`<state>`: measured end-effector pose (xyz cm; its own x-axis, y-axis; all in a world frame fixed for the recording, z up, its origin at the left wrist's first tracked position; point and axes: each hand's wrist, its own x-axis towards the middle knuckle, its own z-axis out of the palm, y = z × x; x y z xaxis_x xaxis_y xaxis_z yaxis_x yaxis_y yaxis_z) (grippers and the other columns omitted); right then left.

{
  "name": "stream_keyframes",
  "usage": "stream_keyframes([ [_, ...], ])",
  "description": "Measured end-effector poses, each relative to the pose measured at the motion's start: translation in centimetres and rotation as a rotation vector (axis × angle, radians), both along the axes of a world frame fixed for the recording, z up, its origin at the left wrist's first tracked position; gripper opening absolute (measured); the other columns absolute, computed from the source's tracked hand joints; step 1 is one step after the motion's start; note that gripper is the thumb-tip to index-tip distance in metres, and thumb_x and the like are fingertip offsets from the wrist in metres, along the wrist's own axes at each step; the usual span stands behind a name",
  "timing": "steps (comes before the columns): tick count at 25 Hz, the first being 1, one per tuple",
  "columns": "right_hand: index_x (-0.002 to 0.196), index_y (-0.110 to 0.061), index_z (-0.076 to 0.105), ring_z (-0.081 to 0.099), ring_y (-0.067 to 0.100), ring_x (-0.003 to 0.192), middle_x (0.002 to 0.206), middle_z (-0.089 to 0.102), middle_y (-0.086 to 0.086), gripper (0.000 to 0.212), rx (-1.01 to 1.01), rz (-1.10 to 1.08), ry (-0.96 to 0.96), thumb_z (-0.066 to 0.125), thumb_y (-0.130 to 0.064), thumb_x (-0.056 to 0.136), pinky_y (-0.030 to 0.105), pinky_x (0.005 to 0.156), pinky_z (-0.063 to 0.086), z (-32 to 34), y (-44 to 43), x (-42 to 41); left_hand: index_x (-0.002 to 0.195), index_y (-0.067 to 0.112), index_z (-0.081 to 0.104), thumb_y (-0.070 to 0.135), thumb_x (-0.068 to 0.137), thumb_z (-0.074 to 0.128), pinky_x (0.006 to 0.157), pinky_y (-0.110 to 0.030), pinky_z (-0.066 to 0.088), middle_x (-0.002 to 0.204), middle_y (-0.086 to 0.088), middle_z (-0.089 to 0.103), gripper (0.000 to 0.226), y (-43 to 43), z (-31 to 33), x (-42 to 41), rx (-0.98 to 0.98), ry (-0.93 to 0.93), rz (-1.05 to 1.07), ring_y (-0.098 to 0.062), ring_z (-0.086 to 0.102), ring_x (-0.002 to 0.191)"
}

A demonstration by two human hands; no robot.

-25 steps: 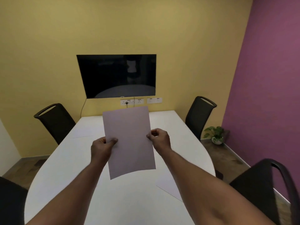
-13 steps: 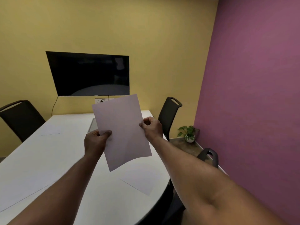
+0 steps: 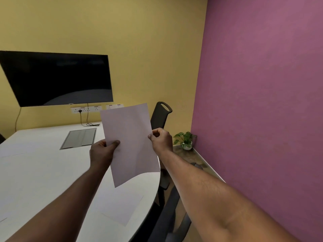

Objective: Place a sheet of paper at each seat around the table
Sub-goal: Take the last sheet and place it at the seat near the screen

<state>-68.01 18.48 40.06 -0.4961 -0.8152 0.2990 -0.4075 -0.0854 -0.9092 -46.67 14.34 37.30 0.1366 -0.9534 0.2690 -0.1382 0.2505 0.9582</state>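
I hold a blank white sheet of paper (image 3: 130, 142) upright in the air over the right side of the white table (image 3: 43, 175). My left hand (image 3: 102, 152) pinches its left edge and my right hand (image 3: 161, 139) pinches its right edge. A second sheet (image 3: 122, 206) lies flat on the table near the right rim, below the held one. Another sheet (image 3: 12, 151) lies at the far left of the table. A black chair (image 3: 160, 116) stands at the far right seat, partly hidden behind the held paper.
A closer black chair (image 3: 167, 212) sits tucked under the table's right edge, below my right forearm. A grey cable hatch (image 3: 79, 138) is set in the tabletop. A dark screen (image 3: 57, 77) hangs on the yellow wall. A potted plant (image 3: 185, 140) stands by the purple wall.
My view has swung right and moved along the table toward the far right chair. Both hands have kept their hold on the sheet, which stays raised in front of me.
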Motion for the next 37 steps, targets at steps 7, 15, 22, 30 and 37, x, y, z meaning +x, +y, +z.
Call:
stream_keyframes([
  [7, 0.084, -0.029, 0.064, 0.062, 0.007, 0.077, 0.077, 0.062, -0.017, 0.012, 0.024, -0.024, 0.046, 0.075, -0.024, 0.088, 0.024, 0.066, 0.051, -1.3, -7.1, -12.2, 0.088, 0.02, 0.078, 0.027, 0.08, 0.08, 0.075, -0.038, 0.059, 0.078, 0.002, 0.075, 0.01, -7.1, -0.6, -12.5, -0.005, 0.003, -0.007, -0.021, 0.072, 0.073],
  [15, 0.082, -0.031, 0.063, 0.061, 0.002, 0.074, 0.076, 0.061, -0.019, 0.014, 0.04, 0.047, 0.041, 0.074, -0.025, 0.087, 0.018, 0.058, 0.044, -1.3, -15.3, -22.9, 0.086, 0.024, 0.077, 0.03, 0.08, 0.078, 0.071, -0.033, 0.058, 0.077, 0.009, 0.074, 0.008, -14.0, -0.2, -22.5, 0.001, -0.047, 0.074, -0.017, 0.072, 0.072],
  [22, 0.094, -0.022, 0.07, 0.064, 0.011, 0.082, 0.087, 0.067, -0.01, 0.005, 0.07, 0.225, 0.042, 0.071, -0.025, 0.09, 0.021, 0.062, 0.045, -3.4, -25.6, -34.0, 0.095, 0.018, 0.078, 0.034, 0.077, 0.078, 0.076, -0.04, 0.061, 0.082, 0.005, 0.076, 0.024, -21.2, -3.2, -33.0, 0.044, -0.031, 0.261, -0.02, 0.074, 0.077],
  [30, 0.092, -0.018, 0.071, 0.063, 0.009, 0.076, 0.081, 0.067, -0.011, 0.007, 0.061, 0.42, 0.055, 0.073, -0.023, 0.088, 0.021, 0.062, 0.045, -1.1, -39.1, -41.5, 0.087, 0.021, 0.077, 0.035, 0.075, 0.079, 0.078, -0.042, 0.06, 0.084, 0.002, 0.077, 0.019, -30.4, -2.7, -41.8, 0.084, 0.018, 0.433, -0.022, 0.073, 0.079],
  [37, 0.086, -0.022, 0.071, 0.067, 0.012, 0.08, 0.083, 0.07, -0.009, 0.003, 0.031, 0.518, 0.091, 0.072, -0.025, 0.087, 0.028, 0.07, 0.054, -2.0, -55.4, -42.2, 0.088, 0.014, 0.078, 0.034, 0.075, 0.081, 0.072, -0.037, 0.056, 0.083, -0.002, 0.076, 0.025, -44.3, -4.5, -42.6, 0.085, 0.044, 0.548, -0.023, 0.07, 0.077],
])
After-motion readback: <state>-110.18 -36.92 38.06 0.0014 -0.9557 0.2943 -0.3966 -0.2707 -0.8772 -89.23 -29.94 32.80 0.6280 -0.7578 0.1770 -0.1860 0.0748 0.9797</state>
